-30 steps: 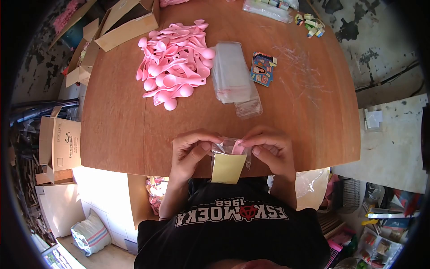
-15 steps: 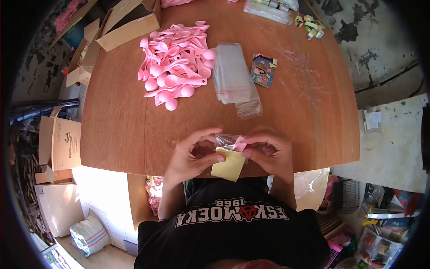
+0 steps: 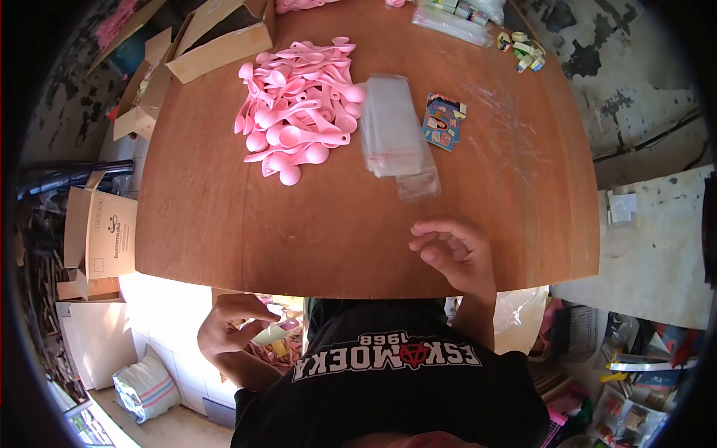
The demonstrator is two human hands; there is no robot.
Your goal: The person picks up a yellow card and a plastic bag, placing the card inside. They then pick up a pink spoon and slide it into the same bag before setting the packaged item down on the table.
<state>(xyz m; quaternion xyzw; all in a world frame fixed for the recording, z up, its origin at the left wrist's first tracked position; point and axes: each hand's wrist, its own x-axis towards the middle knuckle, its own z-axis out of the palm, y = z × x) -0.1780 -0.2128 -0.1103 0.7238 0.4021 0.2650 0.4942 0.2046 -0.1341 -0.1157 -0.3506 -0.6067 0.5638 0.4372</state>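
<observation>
My left hand (image 3: 233, 326) is below the table's front edge at the left, its thumb and forefinger pinched on a small clear packet (image 3: 275, 331) with something pale inside. Blur hides the packet's details. Over the front of the wooden table, my right hand (image 3: 454, 252) is empty, with curved fingers and the thumb apart. Pink measuring spoons (image 3: 302, 112) lie in a heap at the back left. Beside them are stacked clear plastic bags (image 3: 392, 127), and to the right of these a few printed cards (image 3: 444, 122).
Under the front edge, an open box (image 3: 295, 351) holds packets. Cardboard boxes (image 3: 224, 45) stand at the back left and another (image 3: 112, 231) at the left. Plastic packs (image 3: 452, 22) and small yellow-green pieces (image 3: 523, 52) lie at the back right. Thin clear strips (image 3: 504, 123) are scattered nearby.
My left hand has moved down and left, from over the table to the box below its edge, with the packet. My right hand has let go of the packet and opened.
</observation>
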